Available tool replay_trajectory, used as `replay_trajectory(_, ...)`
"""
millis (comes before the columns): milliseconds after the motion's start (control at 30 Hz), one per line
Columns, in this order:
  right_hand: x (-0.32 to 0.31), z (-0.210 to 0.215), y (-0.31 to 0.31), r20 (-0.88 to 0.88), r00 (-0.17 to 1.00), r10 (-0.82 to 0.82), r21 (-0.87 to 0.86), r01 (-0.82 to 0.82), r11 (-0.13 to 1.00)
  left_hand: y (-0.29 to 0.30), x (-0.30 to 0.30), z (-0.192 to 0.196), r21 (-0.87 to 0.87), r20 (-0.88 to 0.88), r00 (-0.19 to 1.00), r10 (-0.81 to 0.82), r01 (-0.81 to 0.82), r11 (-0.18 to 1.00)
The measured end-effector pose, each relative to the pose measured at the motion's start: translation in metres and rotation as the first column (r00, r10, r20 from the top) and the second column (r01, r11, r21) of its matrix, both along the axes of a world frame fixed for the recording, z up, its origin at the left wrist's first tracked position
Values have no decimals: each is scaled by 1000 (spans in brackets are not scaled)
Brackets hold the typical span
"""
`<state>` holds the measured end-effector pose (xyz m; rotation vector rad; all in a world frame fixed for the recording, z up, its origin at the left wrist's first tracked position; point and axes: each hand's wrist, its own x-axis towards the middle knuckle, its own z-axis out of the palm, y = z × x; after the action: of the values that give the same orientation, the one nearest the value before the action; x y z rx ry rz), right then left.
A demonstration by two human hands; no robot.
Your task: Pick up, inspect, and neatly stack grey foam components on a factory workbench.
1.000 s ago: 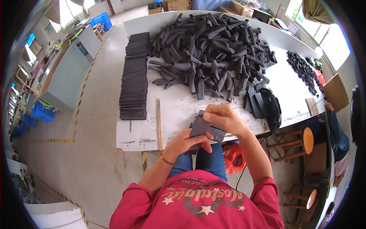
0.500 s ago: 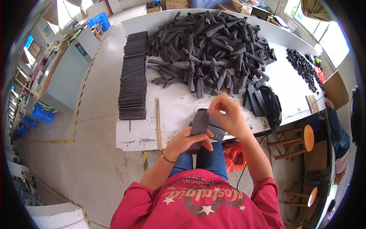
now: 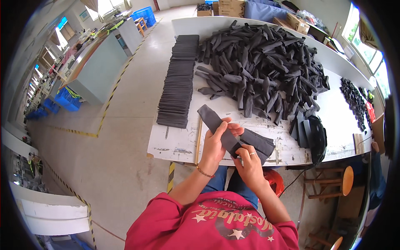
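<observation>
A flat dark grey fabric strip (image 3: 211, 120) slants up and to the left above the near table edge. My left hand (image 3: 218, 139) grips its middle, thumb on top and fingers curled beneath. At its lower end, my right hand (image 3: 249, 166), with a ring on one finger, pinches the cloth. Just right of my hands lie several flat fabric pieces (image 3: 259, 144), partly overlapped by my right hand. A long row of tightly packed strips (image 3: 176, 85) stands along the table's left side. Loose, rolled-looking dark fabric pieces (image 3: 262, 68) form a big heap farther back.
A thin wooden stick (image 3: 199, 139) lies on the white table (image 3: 171, 146), left of my left hand. To the right are fanned dark pieces (image 3: 301, 130) and a black rounded object (image 3: 318, 135) with a cable. A wooden stool (image 3: 346, 181) stands by the table's front right.
My right hand has gone from the strip's upper end down to its lower end. The strip now leans to the upper left. The whole view has turned somewhat left.
</observation>
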<state>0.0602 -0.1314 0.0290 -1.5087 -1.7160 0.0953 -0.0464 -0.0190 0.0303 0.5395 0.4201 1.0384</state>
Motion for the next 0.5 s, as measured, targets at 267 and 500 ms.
replay_trajectory(267,24,6,6,-73,994,86,102,-78,992,-2,5,7,47,84,996,35,-39,998)
replay_trajectory(500,31,16,9,-69,989,128,135,-117,984,-11,10,12,57,97,991,91,-97,994)
